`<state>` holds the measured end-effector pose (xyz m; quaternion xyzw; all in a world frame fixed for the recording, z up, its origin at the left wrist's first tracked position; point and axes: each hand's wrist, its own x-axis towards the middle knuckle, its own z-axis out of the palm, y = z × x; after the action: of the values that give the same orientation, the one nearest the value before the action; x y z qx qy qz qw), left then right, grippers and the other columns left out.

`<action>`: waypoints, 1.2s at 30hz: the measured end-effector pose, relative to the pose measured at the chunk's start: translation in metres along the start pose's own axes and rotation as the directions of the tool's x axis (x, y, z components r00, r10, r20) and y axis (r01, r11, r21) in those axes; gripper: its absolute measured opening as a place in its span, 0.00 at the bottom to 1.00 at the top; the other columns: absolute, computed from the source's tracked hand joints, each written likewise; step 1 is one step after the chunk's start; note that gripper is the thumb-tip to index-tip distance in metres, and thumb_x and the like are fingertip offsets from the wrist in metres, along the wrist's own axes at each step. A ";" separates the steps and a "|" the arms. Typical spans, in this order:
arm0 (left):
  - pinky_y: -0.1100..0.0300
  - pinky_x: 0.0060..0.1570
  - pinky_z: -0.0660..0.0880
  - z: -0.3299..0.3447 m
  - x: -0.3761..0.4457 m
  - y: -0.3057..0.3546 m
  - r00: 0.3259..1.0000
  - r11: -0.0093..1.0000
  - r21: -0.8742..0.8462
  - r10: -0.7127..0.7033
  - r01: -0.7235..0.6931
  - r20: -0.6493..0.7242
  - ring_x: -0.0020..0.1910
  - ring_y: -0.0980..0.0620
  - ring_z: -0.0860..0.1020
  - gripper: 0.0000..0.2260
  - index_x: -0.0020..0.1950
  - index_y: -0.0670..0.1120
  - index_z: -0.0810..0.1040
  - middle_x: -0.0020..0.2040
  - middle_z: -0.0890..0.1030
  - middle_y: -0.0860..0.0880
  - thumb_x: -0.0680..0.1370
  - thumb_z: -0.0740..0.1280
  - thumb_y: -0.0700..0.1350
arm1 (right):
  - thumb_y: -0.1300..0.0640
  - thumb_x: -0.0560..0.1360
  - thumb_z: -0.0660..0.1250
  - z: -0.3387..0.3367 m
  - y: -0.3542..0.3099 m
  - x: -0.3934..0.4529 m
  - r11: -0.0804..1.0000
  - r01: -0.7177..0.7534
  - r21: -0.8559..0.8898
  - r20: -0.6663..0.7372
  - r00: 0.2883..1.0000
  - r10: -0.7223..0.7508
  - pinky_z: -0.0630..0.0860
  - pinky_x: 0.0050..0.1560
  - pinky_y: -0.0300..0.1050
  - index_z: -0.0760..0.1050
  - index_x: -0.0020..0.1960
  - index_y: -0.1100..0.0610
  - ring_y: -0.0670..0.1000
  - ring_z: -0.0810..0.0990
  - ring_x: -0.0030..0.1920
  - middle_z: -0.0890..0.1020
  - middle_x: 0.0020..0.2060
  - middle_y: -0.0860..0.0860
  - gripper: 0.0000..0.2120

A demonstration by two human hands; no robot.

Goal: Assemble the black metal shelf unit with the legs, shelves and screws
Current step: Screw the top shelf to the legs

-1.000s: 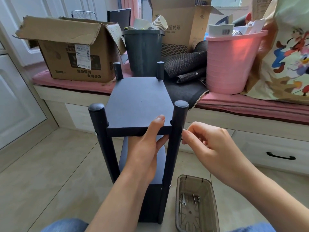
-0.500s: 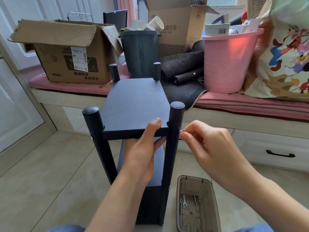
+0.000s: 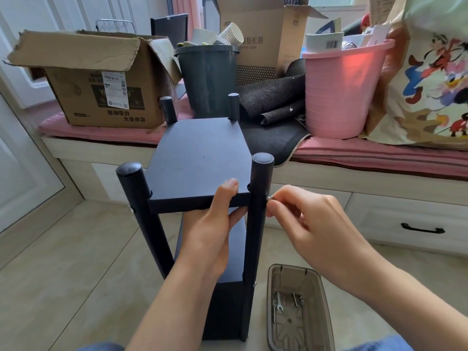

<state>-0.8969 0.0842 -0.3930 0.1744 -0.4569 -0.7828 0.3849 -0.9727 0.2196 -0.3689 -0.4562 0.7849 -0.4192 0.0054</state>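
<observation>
Shelf unit [image 3: 200, 173]: stands upright on the floor, just in front of the window bench; 4 legs on, top shelf seated, lower shelf visible below it.
Left hand [image 3: 212, 231]: grip wrapped on the near edge of top shelf [image 3: 197, 158], thumb on top, fingers under; steadies it beside near-right leg [image 3: 259, 198].
Right hand [image 3: 306, 224]: fingertips [image 3: 272, 205] pinch a small silver screw [image 3: 269, 198] at the outer side of that leg, level w/ the shelf edge.
Step in hand: prob. starting the screw by hand thru the leg into the shelf.
How to do well: keep shelf hole lined up w/ leg hole; left hand holds shelf level, no sag. Screw goes in square to the leg; turn w/ light fingers first so threads catch, no forcing. If it binds, back out & re-seat. Tighten w/ a tool only once it runs free.
Risk: cross-thread, or dropped screw rolling away on the floor.
Spares: tray [image 3: 321, 287] on the floor by the right forearm; a small wrench & a few screws/washers inside.
Near-left leg [image 3: 141, 206]: a screw head shows at shelf height, so that corner looks done.
</observation>
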 end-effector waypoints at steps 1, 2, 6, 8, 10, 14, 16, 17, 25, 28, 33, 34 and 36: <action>0.57 0.46 0.82 0.000 0.000 -0.001 1.000 1.000 -0.003 0.005 -0.005 -0.008 0.57 0.42 0.83 0.17 0.67 0.43 0.76 0.52 0.81 0.47 0.78 0.69 0.40 | 0.49 0.79 0.61 0.000 0.001 -0.001 0.999 0.009 -0.033 -0.006 1.000 -0.009 0.69 0.34 0.45 0.74 0.42 0.49 0.51 0.71 0.32 0.77 0.31 0.46 0.09; 0.57 0.46 0.82 0.000 0.000 -0.001 1.000 1.000 -0.007 0.010 -0.011 -0.012 0.58 0.42 0.83 0.18 0.68 0.44 0.75 0.54 0.82 0.46 0.78 0.69 0.40 | 0.49 0.79 0.62 0.000 0.001 -0.001 0.999 0.019 -0.049 -0.011 1.000 -0.020 0.67 0.33 0.44 0.74 0.42 0.49 0.52 0.69 0.31 0.75 0.30 0.46 0.08; 0.55 0.47 0.82 0.000 -0.001 -0.001 1.000 1.000 -0.017 0.015 -0.015 -0.010 0.58 0.43 0.83 0.24 0.69 0.47 0.75 0.60 0.82 0.44 0.73 0.72 0.44 | 0.46 0.78 0.61 -0.002 -0.006 0.003 0.993 -0.008 0.122 -0.008 1.000 0.009 0.66 0.32 0.38 0.78 0.39 0.54 0.48 0.71 0.30 0.77 0.29 0.48 0.16; 0.55 0.47 0.82 0.000 -0.001 -0.001 1.000 1.000 -0.022 0.015 -0.015 -0.019 0.59 0.43 0.83 0.27 0.70 0.46 0.74 0.58 0.82 0.45 0.71 0.72 0.46 | 0.49 0.79 0.61 -0.001 -0.007 0.005 0.990 -0.002 0.143 -0.015 1.000 0.004 0.65 0.31 0.35 0.79 0.38 0.55 0.46 0.71 0.29 0.77 0.28 0.45 0.16; 0.54 0.47 0.82 -0.001 0.001 -0.001 1.000 1.000 -0.030 0.008 -0.009 -0.029 0.59 0.43 0.82 0.24 0.71 0.46 0.73 0.57 0.82 0.46 0.75 0.72 0.43 | 0.50 0.79 0.63 0.001 -0.006 0.006 0.994 0.024 0.105 -0.033 0.999 -0.021 0.66 0.31 0.38 0.79 0.39 0.56 0.48 0.70 0.29 0.78 0.28 0.49 0.14; 0.52 0.48 0.82 -0.002 0.002 -0.002 1.000 1.000 -0.023 -0.008 0.007 -0.028 0.59 0.42 0.82 0.21 0.69 0.46 0.75 0.53 0.82 0.48 0.77 0.71 0.41 | 0.53 0.77 0.68 0.002 -0.005 0.003 0.997 0.058 0.049 -0.079 0.995 -0.054 0.65 0.31 0.33 0.76 0.40 0.54 0.46 0.70 0.28 0.71 0.24 0.46 0.08; 0.52 0.49 0.82 -0.003 0.002 -0.002 1.000 1.000 -0.018 -0.006 0.005 -0.027 0.59 0.42 0.82 0.21 0.69 0.45 0.75 0.53 0.81 0.48 0.76 0.72 0.40 | 0.54 0.77 0.69 0.001 -0.004 0.002 0.997 0.071 -0.003 -0.088 0.994 -0.071 0.66 0.32 0.31 0.75 0.41 0.53 0.46 0.71 0.28 0.70 0.23 0.44 0.07; 0.52 0.48 0.82 -0.003 0.002 -0.002 1.000 1.000 -0.019 -0.003 0.003 -0.030 0.58 0.42 0.82 0.22 0.69 0.44 0.75 0.52 0.81 0.47 0.76 0.74 0.40 | 0.54 0.77 0.69 0.001 -0.004 0.002 0.996 0.081 -0.027 -0.093 0.992 -0.083 0.66 0.32 0.31 0.75 0.41 0.53 0.45 0.72 0.29 0.69 0.23 0.44 0.07; 0.53 0.48 0.82 -0.002 0.000 -0.001 1.000 1.000 -0.021 0.006 -0.006 -0.020 0.59 0.43 0.82 0.25 0.70 0.47 0.74 0.57 0.81 0.46 0.73 0.72 0.43 | 0.51 0.78 0.64 0.003 -0.005 0.004 0.998 0.029 0.052 -0.044 0.999 -0.027 0.71 0.34 0.38 0.79 0.41 0.53 0.48 0.76 0.32 0.79 0.29 0.46 0.11; 0.53 0.50 0.82 -0.003 -0.002 0.000 1.000 1.000 -0.012 -0.001 0.001 -0.005 0.59 0.43 0.82 0.21 0.70 0.46 0.74 0.61 0.81 0.43 0.77 0.70 0.41 | 0.50 0.80 0.61 0.004 -0.007 0.007 0.989 -0.030 0.146 0.000 1.000 0.030 0.63 0.30 0.34 0.75 0.33 0.49 0.45 0.69 0.26 0.73 0.24 0.44 0.17; 0.55 0.49 0.82 -0.002 -0.004 0.001 1.000 1.000 -0.005 0.013 -0.013 0.016 0.59 0.45 0.83 0.26 0.70 0.48 0.75 0.59 0.82 0.46 0.72 0.72 0.46 | 0.49 0.83 0.55 0.011 -0.008 0.010 0.980 -0.085 0.181 0.035 0.996 0.080 0.59 0.32 0.41 0.61 0.28 0.52 0.46 0.62 0.27 0.64 0.24 0.46 0.24; 0.55 0.49 0.82 -0.001 -0.004 0.002 1.000 1.000 -0.009 0.012 -0.012 0.018 0.59 0.46 0.83 0.27 0.69 0.49 0.75 0.59 0.83 0.47 0.70 0.72 0.47 | 0.48 0.82 0.54 0.012 -0.008 0.010 0.984 -0.076 0.158 0.025 0.997 0.073 0.58 0.31 0.41 0.60 0.29 0.52 0.46 0.61 0.27 0.64 0.24 0.46 0.23; 0.55 0.49 0.82 -0.001 -0.004 0.002 1.000 1.000 -0.012 0.007 -0.006 0.019 0.58 0.47 0.83 0.27 0.69 0.49 0.75 0.58 0.83 0.48 0.69 0.72 0.47 | 0.46 0.82 0.53 0.011 -0.007 0.008 0.992 -0.045 0.116 -0.005 0.999 0.046 0.59 0.30 0.41 0.61 0.30 0.53 0.46 0.62 0.27 0.65 0.24 0.46 0.23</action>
<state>-0.8928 0.0865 -0.3916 0.1631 -0.4566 -0.7858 0.3840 -0.9683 0.2048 -0.3684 -0.4353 0.7695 -0.4657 0.0385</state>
